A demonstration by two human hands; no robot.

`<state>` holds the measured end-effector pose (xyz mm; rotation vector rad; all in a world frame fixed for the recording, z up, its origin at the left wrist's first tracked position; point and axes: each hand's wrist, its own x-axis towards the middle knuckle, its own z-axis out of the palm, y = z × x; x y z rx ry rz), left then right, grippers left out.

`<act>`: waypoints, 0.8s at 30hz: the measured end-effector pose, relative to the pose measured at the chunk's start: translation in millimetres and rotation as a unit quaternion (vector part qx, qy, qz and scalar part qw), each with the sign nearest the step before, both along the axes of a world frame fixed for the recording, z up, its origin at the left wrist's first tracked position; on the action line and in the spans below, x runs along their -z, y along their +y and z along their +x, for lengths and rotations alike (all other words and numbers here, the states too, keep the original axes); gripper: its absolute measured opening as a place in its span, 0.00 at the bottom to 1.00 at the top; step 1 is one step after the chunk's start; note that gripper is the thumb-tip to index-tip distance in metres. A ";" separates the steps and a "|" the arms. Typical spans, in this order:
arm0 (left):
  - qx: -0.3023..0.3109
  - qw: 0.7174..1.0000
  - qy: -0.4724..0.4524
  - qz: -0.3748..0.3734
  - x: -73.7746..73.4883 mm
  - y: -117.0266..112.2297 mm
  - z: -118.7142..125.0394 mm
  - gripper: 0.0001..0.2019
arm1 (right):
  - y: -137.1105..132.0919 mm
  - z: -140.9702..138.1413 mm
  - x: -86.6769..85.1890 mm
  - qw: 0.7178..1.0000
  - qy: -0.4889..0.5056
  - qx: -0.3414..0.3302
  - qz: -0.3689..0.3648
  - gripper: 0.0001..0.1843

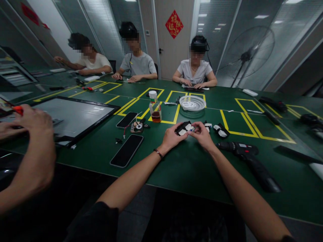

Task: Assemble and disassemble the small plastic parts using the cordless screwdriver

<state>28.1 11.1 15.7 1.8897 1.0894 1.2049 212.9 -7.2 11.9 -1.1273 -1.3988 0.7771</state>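
Note:
My left hand [172,137] is closed around a small flat black piece with white patches [186,129], held just above the green table. My right hand [202,135] pinches at the right end of this piece, where a bit of blue and white shows; what exactly lies between those fingertips is too small to make out. Just right of my right hand lies a similar black and white piece [221,131], with another partly hidden behind my fingers. A black cordless drill [242,151] rests on its side near my right forearm.
Left of my hands lie a large phone [127,151], a smaller phone [127,119] and a small wired part [137,126]. A bottle of dark liquid [155,109] and a white basket [192,103] stand beyond. A co-worker's arm [37,144] reaches over a framed panel [83,116]; several people sit opposite.

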 end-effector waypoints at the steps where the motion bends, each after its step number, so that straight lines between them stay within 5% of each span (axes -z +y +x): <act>1: -0.001 1.000 0.003 0.006 -1.7 -1.2 -0.4 0.30 | -0.1 -0.2 0.5 1.000 0.016 -0.003 -0.010 0.27; 8: -0.009 1.000 -0.005 0.020 -6.5 -4.5 -1.5 0.30 | 2.0 -1.0 6.0 0.995 0.079 -0.004 -0.056 0.30; 18: 0.088 0.956 -0.197 -0.198 10.1 10.5 7.8 0.25 | 1.5 -7.3 -0.4 0.985 0.155 -0.015 -0.078 0.26; 24: 0.100 0.948 -0.204 -0.222 10.0 12.1 4.6 0.25 | -4.5 -10.6 -2.8 0.972 0.178 -0.071 -0.133 0.26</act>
